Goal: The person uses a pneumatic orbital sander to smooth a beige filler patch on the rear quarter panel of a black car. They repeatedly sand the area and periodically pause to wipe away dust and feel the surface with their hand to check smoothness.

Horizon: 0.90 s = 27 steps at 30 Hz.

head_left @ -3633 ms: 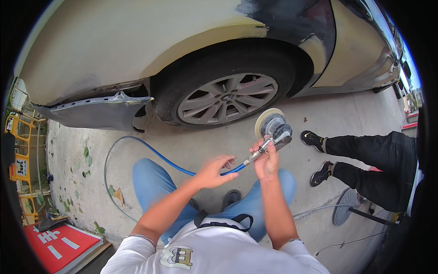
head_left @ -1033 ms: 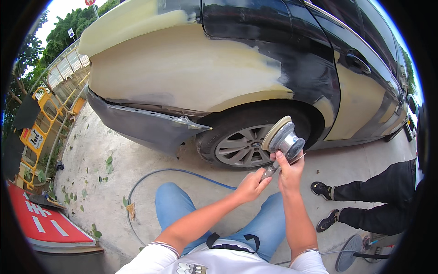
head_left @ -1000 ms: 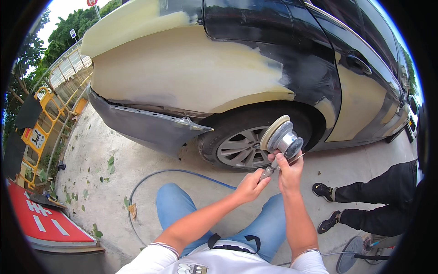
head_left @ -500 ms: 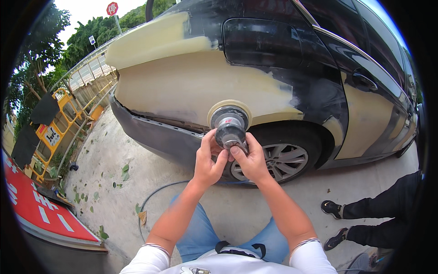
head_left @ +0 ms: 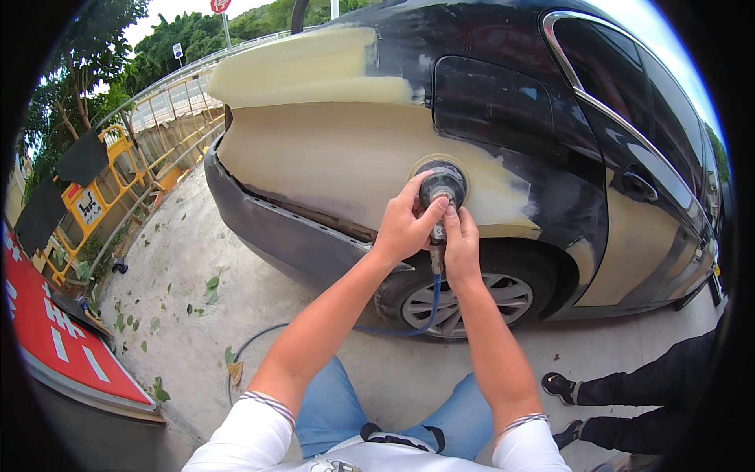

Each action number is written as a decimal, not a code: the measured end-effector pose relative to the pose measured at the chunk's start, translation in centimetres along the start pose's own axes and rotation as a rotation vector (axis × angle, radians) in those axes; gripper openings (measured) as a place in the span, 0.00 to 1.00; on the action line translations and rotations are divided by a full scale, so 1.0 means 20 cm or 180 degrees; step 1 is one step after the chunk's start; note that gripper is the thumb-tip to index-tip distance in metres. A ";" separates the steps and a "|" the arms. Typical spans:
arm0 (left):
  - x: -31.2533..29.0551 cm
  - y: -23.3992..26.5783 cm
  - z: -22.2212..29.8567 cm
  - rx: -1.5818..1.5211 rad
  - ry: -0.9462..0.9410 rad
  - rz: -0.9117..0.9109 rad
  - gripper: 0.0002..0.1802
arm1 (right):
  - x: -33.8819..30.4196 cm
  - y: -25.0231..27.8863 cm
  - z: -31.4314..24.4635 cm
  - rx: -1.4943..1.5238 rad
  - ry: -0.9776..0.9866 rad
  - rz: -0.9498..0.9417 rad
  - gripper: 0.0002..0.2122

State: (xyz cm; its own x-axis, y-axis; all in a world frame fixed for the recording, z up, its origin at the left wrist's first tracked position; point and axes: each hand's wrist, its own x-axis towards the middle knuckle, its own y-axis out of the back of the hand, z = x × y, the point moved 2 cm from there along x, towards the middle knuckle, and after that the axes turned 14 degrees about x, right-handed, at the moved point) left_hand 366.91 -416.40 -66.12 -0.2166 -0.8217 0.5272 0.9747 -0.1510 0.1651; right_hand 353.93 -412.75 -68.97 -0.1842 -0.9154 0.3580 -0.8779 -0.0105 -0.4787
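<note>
A round air sander (head_left: 443, 179) with a dark body rests its pale disc on the beige filler-coated rear panel (head_left: 322, 153) of a black car, above the wheel arch. My left hand (head_left: 407, 222) is closed on the sander's left side, fingers reaching over its body. From the right, my right hand (head_left: 462, 242) grips it lower down, near the handle and the metal hose fitting. A blue air hose (head_left: 435, 303) hangs from that fitting and loops to the ground on the left. Part of the sander is hidden behind my fingers.
Below the panel are the rear wheel (head_left: 472, 303) and the grey bumper (head_left: 275, 244). Another person's dark trouser legs (head_left: 629, 376) are at the lower right. A red sign board (head_left: 59, 330) lies at left, near a yellow barrier (head_left: 82, 206).
Both hands and the sander have moved up and right across the filler. The sander has turned, bringing its hose fitting and hanging hose into sight. My view has shifted slightly.
</note>
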 end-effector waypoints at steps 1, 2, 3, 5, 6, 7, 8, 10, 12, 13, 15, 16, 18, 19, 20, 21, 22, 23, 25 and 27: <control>0.01 0.00 -0.02 -0.0060 0.0076 0.0002 0.34 | 0.01 -0.01 0.00 0.0028 -0.0152 0.0083 0.19; 0.02 0.01 -0.04 -0.0121 0.0156 -0.0002 0.34 | 0.01 -0.02 0.00 -0.0009 -0.0096 0.0005 0.19; 0.03 0.02 -0.07 -0.0184 0.0246 -0.0024 0.33 | 0.02 -0.04 0.00 -0.0061 -0.0147 -0.0014 0.19; 0.04 0.09 -0.11 -0.0157 0.0195 0.0162 0.32 | 0.04 -0.10 0.00 -0.0106 -0.0242 0.0018 0.20; 0.05 0.14 -0.13 -0.0153 0.0149 0.0199 0.31 | 0.06 -0.14 0.02 -0.0069 -0.0290 -0.0029 0.20; 0.05 0.19 -0.15 -0.0439 0.0204 0.0320 0.30 | 0.08 -0.19 0.05 -0.0143 -0.0382 -0.0141 0.21; 0.05 0.26 -0.16 -0.0756 0.0021 0.0372 0.29 | 0.11 -0.26 0.08 -0.0115 -0.0318 -0.0405 0.21; 0.05 0.45 -0.18 -0.0753 0.0470 0.0509 0.29 | 0.16 -0.41 0.18 -0.0289 -0.0264 -0.0503 0.24; 0.05 0.61 -0.18 -0.0585 0.0739 0.0677 0.26 | 0.21 -0.51 0.26 -0.1136 -0.0456 -0.0702 0.28; 0.06 0.64 -0.17 -0.0597 0.0564 0.0641 0.26 | 0.24 -0.55 0.28 -0.1342 -0.0384 -0.0703 0.29; 0.07 0.64 -0.14 -0.0587 0.0565 0.0648 0.25 | 0.26 -0.54 0.27 -0.1731 -0.0266 -0.0651 0.29; 0.07 0.59 -0.13 -0.0584 0.0717 0.0659 0.25 | 0.25 -0.50 0.24 -0.1513 -0.0349 -0.0649 0.28; 0.08 0.39 -0.09 -0.0618 0.0557 0.0448 0.26 | 0.21 -0.32 0.10 -0.1062 -0.0509 -0.0671 0.27; 0.08 0.25 -0.07 -0.0735 0.0488 0.0369 0.28 | 0.15 -0.22 0.02 -0.0709 -0.0613 -0.0571 0.24; 0.08 0.14 -0.05 -0.0530 0.0424 0.0078 0.30 | 0.11 -0.13 -0.04 -0.0409 -0.0686 -0.0393 0.22; 0.09 0.03 -0.03 -0.0442 0.0426 -0.0081 0.31 | 0.07 -0.05 -0.10 -0.0327 -0.0718 -0.0243 0.22; 0.10 -0.03 -0.01 -0.0237 0.0299 -0.0261 0.32 | 0.05 0.01 -0.15 -0.0268 -0.0669 -0.0222 0.23; 0.11 -0.06 0.00 -0.0021 0.0232 -0.0280 0.32 | 0.05 0.04 -0.17 -0.0242 -0.0633 -0.0275 0.23; 0.13 -0.01 -0.01 -0.0340 0.0441 -0.0210 0.32 | 0.07 0.02 -0.14 -0.0141 -0.0527 -0.0328 0.24; 0.13 0.18 -0.05 -0.0450 0.0491 -0.0167 0.32 | 0.13 -0.11 -0.01 -0.0166 -0.0543 -0.0553 0.25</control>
State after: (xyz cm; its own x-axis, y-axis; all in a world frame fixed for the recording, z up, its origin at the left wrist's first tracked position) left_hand 369.83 -419.51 -64.99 -0.2666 -0.8833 0.3855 0.9628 -0.2625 0.0645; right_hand 355.35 -414.92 -66.75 0.0448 -0.9564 0.2886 -0.9124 -0.1568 -0.3780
